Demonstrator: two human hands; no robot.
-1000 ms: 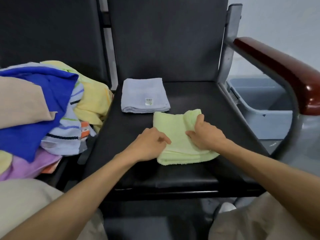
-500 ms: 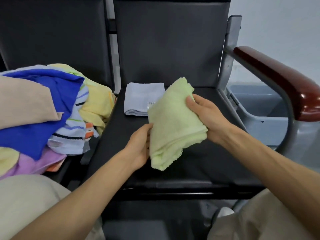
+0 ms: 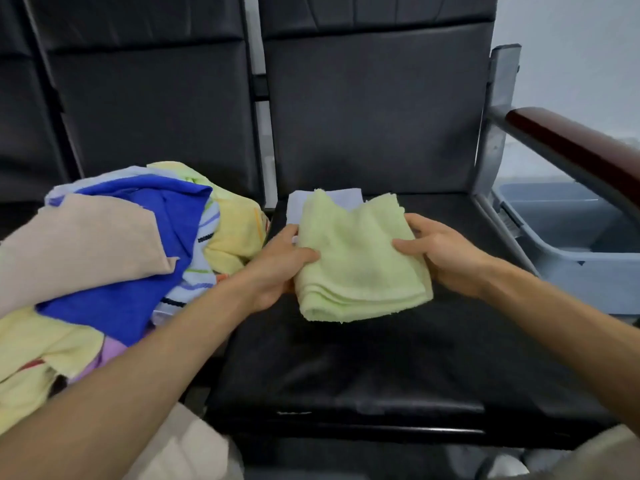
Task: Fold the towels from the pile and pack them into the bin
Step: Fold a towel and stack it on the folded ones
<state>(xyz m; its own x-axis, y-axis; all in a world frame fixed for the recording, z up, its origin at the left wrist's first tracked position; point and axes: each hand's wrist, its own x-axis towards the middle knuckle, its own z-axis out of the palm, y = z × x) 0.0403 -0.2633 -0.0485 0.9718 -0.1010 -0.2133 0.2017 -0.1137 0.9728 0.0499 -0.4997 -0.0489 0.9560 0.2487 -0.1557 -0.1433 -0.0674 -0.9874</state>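
Left grip point(image 3: 277, 268) and right grip point(image 3: 440, 258) each clasp one side of the folded pale-green terry towel point(image 3: 356, 261), thumbs on top and fingers curled beneath, over the black padded seat point(image 3: 346, 358). Behind it lies a folded lilac towel point(image 3: 346, 195). The rumpled pile point(image 3: 121, 244) sits to the left, the grey plastic bin point(image 3: 561, 220) to the right.

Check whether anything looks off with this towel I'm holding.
The green towel, held between left hand and right hand, is folded unevenly: its far edge dips into a notch and the near layers are staggered. Nothing else stands out.
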